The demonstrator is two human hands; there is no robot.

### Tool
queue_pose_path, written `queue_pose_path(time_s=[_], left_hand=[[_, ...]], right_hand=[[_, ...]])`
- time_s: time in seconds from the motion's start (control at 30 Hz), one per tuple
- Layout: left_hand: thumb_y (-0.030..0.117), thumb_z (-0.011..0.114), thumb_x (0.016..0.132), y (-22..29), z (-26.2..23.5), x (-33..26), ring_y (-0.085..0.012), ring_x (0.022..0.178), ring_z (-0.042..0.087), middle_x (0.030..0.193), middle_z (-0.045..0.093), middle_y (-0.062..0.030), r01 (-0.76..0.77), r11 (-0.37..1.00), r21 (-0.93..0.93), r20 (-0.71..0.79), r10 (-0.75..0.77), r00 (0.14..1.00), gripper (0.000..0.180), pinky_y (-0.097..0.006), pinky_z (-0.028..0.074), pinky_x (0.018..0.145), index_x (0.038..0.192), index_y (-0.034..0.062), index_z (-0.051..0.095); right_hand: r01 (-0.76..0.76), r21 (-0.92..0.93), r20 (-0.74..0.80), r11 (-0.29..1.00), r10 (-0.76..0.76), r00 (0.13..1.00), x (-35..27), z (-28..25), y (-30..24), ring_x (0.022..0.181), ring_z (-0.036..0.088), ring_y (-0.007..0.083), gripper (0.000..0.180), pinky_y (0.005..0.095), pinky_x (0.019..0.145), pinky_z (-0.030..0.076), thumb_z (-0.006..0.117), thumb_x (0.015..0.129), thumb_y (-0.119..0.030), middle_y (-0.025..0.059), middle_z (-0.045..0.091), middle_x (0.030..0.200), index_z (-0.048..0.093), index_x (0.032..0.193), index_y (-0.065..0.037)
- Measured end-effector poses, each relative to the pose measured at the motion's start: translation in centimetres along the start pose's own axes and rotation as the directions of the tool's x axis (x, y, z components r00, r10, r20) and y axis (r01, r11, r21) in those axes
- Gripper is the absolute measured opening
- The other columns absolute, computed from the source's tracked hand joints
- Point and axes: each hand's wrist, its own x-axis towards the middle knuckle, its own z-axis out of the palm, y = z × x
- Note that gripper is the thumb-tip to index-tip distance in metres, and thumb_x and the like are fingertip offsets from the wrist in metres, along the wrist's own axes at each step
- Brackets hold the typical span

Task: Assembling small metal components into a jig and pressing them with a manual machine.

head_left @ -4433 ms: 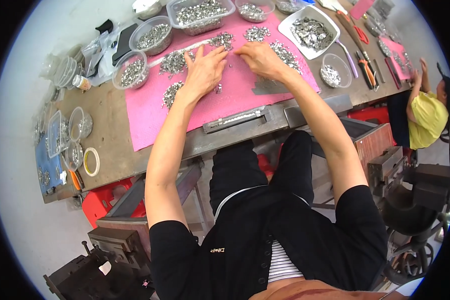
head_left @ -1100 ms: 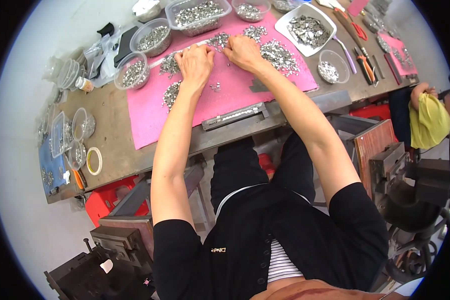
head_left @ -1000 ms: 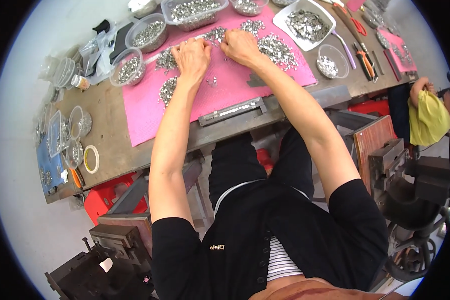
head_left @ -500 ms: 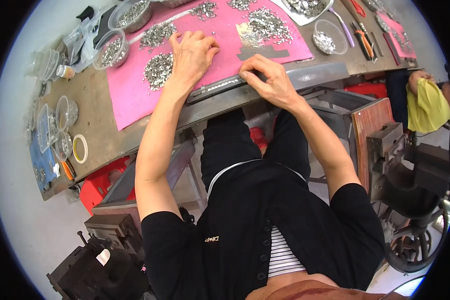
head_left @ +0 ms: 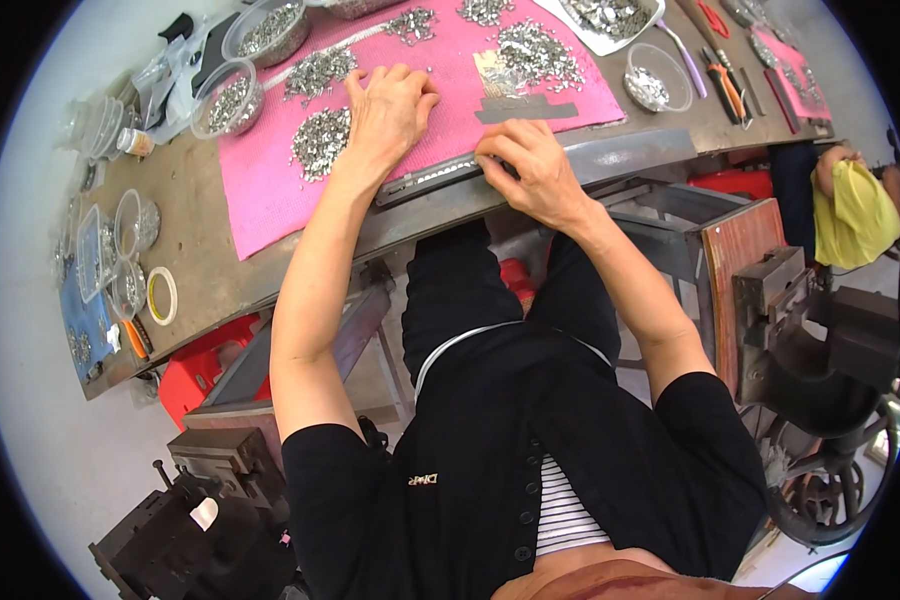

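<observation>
My left hand rests over the pink mat, palm down, its fingers bent and apart, fingertips partly hidden. It lies between a pile of small silvery metal pieces and the far piles. My right hand is at the mat's near edge, thumb and forefinger pinched at the right end of a narrow dark rail. A row of small bright pieces sits along the rail. Whatever is in the pinch is too small or hidden to name. Beyond my right hand lies a flat grey strip.
Clear tubs of metal pieces stand at the far left, and a round tub stands right of the mat. Orange-handled pliers lie farther right. A tape roll is at the left edge. Someone in yellow sits at the right.
My right hand has shifted slightly left and nearer to me along the rail. My left hand has barely moved.
</observation>
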Motion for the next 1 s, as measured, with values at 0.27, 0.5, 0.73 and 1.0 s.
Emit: queue_pose_path(time_s=[0.27,0.5,0.73,1.0], left_hand=[[0.019,0.069,0.088,-3.9,2.9,4.3,-0.0267,0.096,0.063,0.092,0.069,-0.0054,0.08,0.996,-0.027,-0.086,-0.082,0.993,0.011,-0.05,0.034,0.097,0.093,0.01,0.072],[0.02,0.063,0.094,-0.2,1.9,4.2,-0.0276,0.114,0.059,0.117,0.069,-0.006,0.011,0.988,-0.154,-0.012,-0.013,1.0,0.025,-0.055,0.029,0.106,0.119,0.0159,0.069],[0.028,0.051,0.103,4.0,1.9,1.7,-0.0431,0.147,0.03,0.154,0.048,0.001,-0.051,0.994,-0.099,0.315,0.08,0.946,0.042,-0.079,0.013,0.111,0.144,0.0208,0.055],[0.023,0.064,0.095,4.2,0.6,-1.2,-0.0409,0.136,0.045,0.13,0.066,-0.0027,-0.08,0.971,-0.227,0.178,0.122,0.976,0.029,-0.076,0.02,0.109,0.122,0.0143,0.071]], right_hand=[[0.009,0.003,-0.028,1.0,-0.009,1.0,-0.4,0.5,-0.6,0.089,0.062,0.0276,0.018,0.0383,0.083,0.045,0.071,0.08,0.0,0.0082,0.064,0.097,0.064,0.096,-0.005],[-0.073,0.078,-0.094,0.994,0.081,0.992,-1.3,-0.1,0.7,0.098,0.064,0.0289,0.02,0.0393,0.088,0.048,0.067,0.086,-0.001,0.0111,0.068,0.105,0.068,0.106,-0.003],[-0.162,-0.257,-0.034,0.953,0.159,0.987,-1.1,-0.6,4.1,0.126,0.055,0.0322,0.032,0.0438,0.105,0.041,0.063,0.09,-0.004,0.0114,0.064,0.129,0.065,0.122,-0.003],[-0.151,-0.045,0.028,0.987,0.153,0.988,-1.8,-1.9,4.7,0.126,0.058,0.0311,0.023,0.043,0.107,0.042,0.065,0.09,-0.003,0.009,0.071,0.12,0.071,0.112,-0.005]])
